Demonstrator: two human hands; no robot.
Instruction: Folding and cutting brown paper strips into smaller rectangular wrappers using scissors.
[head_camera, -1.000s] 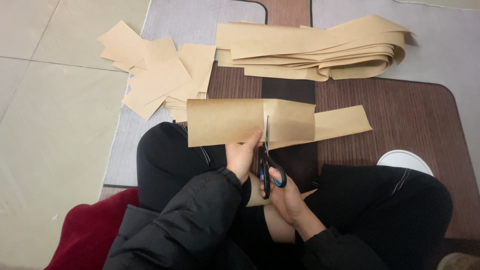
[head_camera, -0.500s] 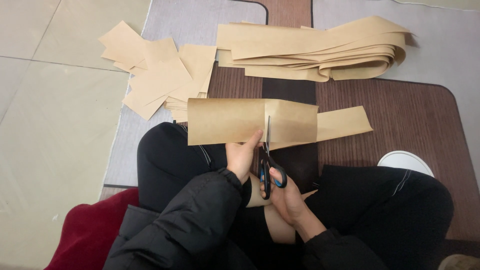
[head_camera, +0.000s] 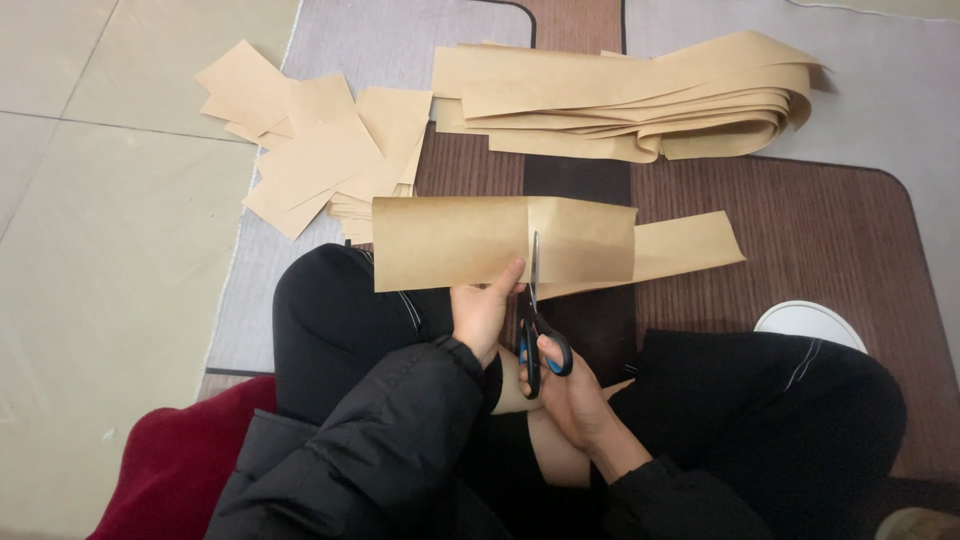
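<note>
My left hand (head_camera: 483, 312) pinches the lower edge of a folded strip of brown kraft paper (head_camera: 450, 240), held flat above my knees. My right hand (head_camera: 570, 390) grips black scissors with blue handles (head_camera: 535, 335). Their blades point up into the paper, cutting just right of my left thumb. The strip's uncut part (head_camera: 685, 245) trails to the right over the mat.
A loose pile of cut paper rectangles (head_camera: 315, 150) lies at the upper left. A long folded bundle of uncut paper strips (head_camera: 620, 100) lies at the back. I sit cross-legged on a brown and grey mat (head_camera: 830, 240); a white shoe (head_camera: 810, 322) shows at right, a red cushion (head_camera: 170, 470) at lower left.
The scissor blades have moved slightly further up into the paper. Otherwise the hands and paper hold the same place.
</note>
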